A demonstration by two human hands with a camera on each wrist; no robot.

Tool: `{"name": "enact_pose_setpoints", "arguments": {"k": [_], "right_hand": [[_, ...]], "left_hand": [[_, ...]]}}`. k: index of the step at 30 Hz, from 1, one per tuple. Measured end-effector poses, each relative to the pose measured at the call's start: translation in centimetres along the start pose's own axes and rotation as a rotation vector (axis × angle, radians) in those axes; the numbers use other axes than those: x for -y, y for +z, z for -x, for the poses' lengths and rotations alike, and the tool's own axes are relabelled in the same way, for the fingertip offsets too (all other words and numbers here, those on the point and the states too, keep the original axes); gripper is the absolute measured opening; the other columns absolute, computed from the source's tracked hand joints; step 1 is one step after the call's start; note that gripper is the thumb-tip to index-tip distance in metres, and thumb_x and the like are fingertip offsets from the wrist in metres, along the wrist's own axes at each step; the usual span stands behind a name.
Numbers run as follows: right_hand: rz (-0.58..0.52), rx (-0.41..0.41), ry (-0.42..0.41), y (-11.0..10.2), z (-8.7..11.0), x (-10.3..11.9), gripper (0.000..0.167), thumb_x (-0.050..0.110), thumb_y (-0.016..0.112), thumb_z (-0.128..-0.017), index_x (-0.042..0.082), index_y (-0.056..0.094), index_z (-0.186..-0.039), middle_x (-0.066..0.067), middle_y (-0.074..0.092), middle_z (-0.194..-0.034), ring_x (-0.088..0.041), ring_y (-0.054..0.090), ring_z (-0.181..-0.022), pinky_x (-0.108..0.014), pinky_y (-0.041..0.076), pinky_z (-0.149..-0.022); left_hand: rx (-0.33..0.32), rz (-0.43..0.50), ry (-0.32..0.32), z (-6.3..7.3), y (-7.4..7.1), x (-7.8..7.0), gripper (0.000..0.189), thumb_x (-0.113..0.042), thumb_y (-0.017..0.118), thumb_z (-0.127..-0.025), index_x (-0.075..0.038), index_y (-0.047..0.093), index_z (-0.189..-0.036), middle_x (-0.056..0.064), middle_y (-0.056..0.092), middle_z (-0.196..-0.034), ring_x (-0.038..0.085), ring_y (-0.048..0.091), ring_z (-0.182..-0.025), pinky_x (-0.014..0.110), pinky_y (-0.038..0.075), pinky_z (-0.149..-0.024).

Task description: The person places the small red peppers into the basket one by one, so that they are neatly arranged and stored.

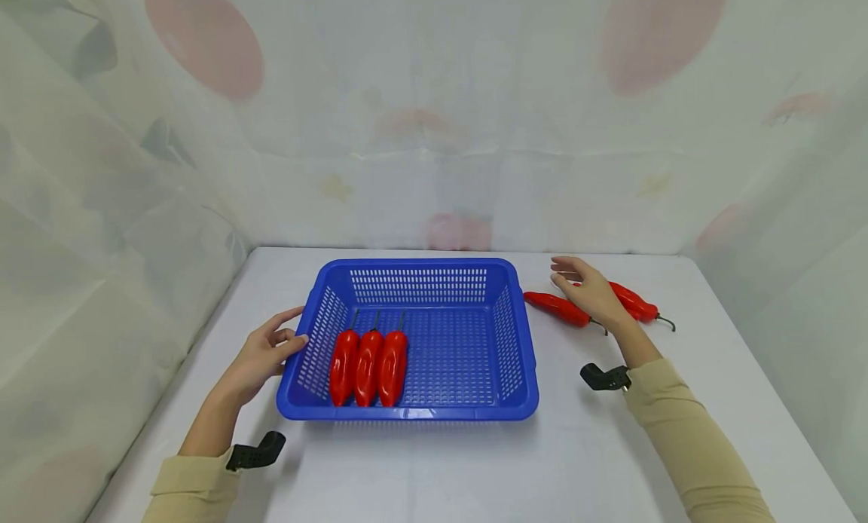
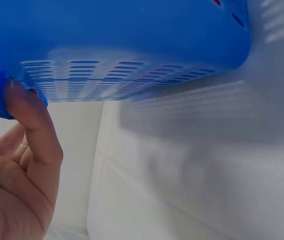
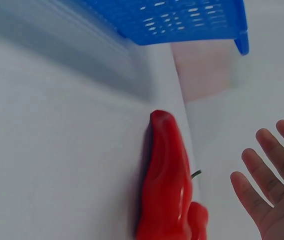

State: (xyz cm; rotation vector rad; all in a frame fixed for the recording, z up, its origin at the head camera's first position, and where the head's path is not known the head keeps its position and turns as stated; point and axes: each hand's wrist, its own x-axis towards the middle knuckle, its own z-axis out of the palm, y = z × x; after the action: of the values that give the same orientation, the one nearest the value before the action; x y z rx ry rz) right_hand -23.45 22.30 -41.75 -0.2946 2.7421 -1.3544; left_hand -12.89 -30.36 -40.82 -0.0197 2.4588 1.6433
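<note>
A blue plastic basket [image 1: 444, 414] with slotted walls stands on the table, three red chili peppers [image 1: 368, 365] lying side by side in its left half, stems toward the back. My left hand [image 1: 261, 353] holds the basket's left rim between thumb and fingers; the left wrist view shows a fingertip [image 2: 13, 87] against the rim. Right of the basket, my right hand [image 1: 590, 289] hovers over loose red chili peppers with its fingers extended. One chili pepper [image 1: 559, 306] lies nearest the basket, another [image 1: 634, 303] beyond the wrist. In the right wrist view the spread hand [image 3: 276, 185] is apart from the chili pepper [image 3: 164, 185].
The white table [image 1: 434, 478] runs up to a pale patterned curtain [image 1: 420, 131] behind, with similar sheets along both sides. A black wrist mount [image 1: 258, 451] sticks out from the left sleeve, and another [image 1: 603, 377] from the right sleeve.
</note>
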Motion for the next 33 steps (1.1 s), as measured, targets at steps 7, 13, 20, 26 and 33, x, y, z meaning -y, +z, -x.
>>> {"name": "enact_pose_setpoints", "arguments": {"k": [7,13,20,26,33], "right_hand": [[0.017,0.026,0.067,0.1,0.5,-1.6,0.055,0.039,0.051,-0.093,0.012,0.037,-0.139,-0.016,0.045,-0.136,-0.035,0.044,-0.123,-0.053,0.04,-0.097],[0.063,0.039,0.092,0.3,1.0,-2.5,0.056,0.039,0.052,-0.092,0.012,0.037,-0.139,-0.017,0.046,-0.135,-0.036,0.043,-0.124,-0.055,0.039,-0.097],[0.112,0.037,0.085,0.7,1.3,-3.0,0.054,0.037,0.053,-0.092,0.011,0.04,-0.137,-0.017,0.047,-0.133,-0.037,0.044,-0.122,-0.055,0.041,-0.095],[0.163,0.031,0.059,0.9,1.2,-3.0,0.051,0.033,0.054,-0.092,0.008,0.042,-0.136,-0.019,0.049,-0.131,-0.037,0.046,-0.119,-0.055,0.041,-0.095],[0.196,0.053,0.041,1.2,1.1,-3.2,0.049,0.026,0.056,-0.091,0.003,0.045,-0.134,-0.021,0.051,-0.128,-0.037,0.049,-0.114,-0.052,0.044,-0.093]], "left_hand": [[-0.001,0.002,-0.005,-0.1,0.0,0.1,0.064,-0.022,0.057,-0.092,-0.014,0.023,-0.146,0.015,0.053,-0.092,0.018,0.063,-0.072,0.038,0.057,-0.065],[-0.004,-0.004,-0.014,-0.1,0.0,0.1,0.065,-0.023,0.057,-0.092,-0.015,0.023,-0.146,0.017,0.052,-0.093,0.018,0.063,-0.073,0.038,0.057,-0.065],[-0.006,-0.004,-0.017,0.0,0.0,0.0,0.065,-0.024,0.057,-0.092,-0.015,0.023,-0.146,0.016,0.052,-0.093,0.019,0.063,-0.073,0.038,0.057,-0.066],[-0.012,-0.006,-0.016,0.0,0.1,0.1,0.064,-0.023,0.057,-0.092,-0.015,0.023,-0.146,0.016,0.052,-0.092,0.018,0.063,-0.073,0.038,0.057,-0.066],[-0.014,-0.01,-0.022,0.0,0.1,0.1,0.064,-0.022,0.057,-0.092,-0.015,0.023,-0.146,0.016,0.052,-0.093,0.019,0.063,-0.073,0.038,0.057,-0.066]]}}
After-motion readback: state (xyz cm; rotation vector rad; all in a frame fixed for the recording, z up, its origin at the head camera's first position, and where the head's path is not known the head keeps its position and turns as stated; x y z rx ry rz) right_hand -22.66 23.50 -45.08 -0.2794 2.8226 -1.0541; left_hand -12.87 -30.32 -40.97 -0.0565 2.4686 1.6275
